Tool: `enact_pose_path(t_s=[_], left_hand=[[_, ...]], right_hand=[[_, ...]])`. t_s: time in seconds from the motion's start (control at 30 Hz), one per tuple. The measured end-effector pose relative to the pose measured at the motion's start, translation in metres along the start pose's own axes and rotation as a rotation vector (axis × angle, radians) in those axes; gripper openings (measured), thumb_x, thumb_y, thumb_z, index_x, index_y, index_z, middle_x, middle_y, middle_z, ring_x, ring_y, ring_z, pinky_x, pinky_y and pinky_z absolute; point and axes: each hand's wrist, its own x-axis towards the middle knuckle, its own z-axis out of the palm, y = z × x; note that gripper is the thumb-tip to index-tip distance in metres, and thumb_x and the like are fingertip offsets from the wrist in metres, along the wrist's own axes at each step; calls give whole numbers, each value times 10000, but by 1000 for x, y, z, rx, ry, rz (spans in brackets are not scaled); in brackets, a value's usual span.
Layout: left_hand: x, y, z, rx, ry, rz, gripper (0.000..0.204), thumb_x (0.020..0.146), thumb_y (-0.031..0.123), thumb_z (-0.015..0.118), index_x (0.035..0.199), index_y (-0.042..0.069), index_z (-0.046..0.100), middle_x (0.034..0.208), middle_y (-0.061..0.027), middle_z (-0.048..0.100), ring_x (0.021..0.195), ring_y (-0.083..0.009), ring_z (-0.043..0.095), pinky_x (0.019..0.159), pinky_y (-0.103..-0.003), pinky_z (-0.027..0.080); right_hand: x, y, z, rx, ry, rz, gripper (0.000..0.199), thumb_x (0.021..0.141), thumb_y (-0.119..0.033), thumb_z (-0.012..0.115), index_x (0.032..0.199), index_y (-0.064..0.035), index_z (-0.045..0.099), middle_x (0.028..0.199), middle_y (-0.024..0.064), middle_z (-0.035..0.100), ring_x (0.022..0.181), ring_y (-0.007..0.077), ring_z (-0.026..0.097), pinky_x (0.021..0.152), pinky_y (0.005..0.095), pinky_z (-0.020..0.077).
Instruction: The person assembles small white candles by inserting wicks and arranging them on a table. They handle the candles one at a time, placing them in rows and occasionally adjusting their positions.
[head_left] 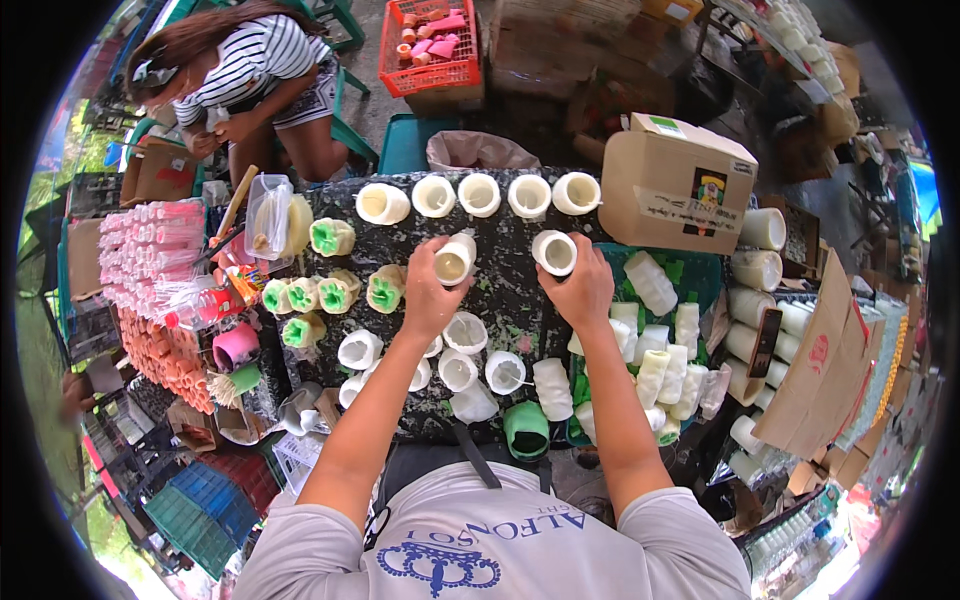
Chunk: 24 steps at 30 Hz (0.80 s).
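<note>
My left hand [431, 290] is wrapped round a white hollow wax-like cylinder [455, 258], tilted so its open top faces me. My right hand [580, 285] grips a similar white hollow cylinder [554, 252] from its right side. Behind both hands stands a row of several more such cylinders [479, 195] on the dark, spattered table [505, 300]. Between my forearms, nearer my body, several thin-walled white cups [458, 369] are grouped, one green cup [526, 431] at the table's front edge. To the left sit ruffled white pieces with green insides [339, 291].
A green crate [700, 272] with white twisted cylinders lies at right, behind it a cardboard box [678, 185]. Pink and orange pieces [150, 255] are stacked at left beside a clear plastic tub [268, 215]. A person [260, 80] sits far left, near a red crate [430, 72].
</note>
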Motion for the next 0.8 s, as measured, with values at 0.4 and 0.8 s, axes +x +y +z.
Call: enact_pose_path(t_s=[0.4,0.8], left_hand=[[16,16,12,-203,-42,-4,600,820,49,917,1352,14,643,1261,-132,767,1166,-257,748,1022,-381,581],[29,31,84,-189,-37,87,758,726,69,967,1392,34,607,1327,-196,698,1245,-442,663,1076,-491,535]], right_hand=[[14,20,-4,71,171,19,580,765,-223,916,1263,-69,661,1065,144,785,994,393,760,842,499,583],[7,56,29,-148,132,107,669,713,-419,960,1272,-155,705,1196,70,767,1149,350,715,964,554,500]])
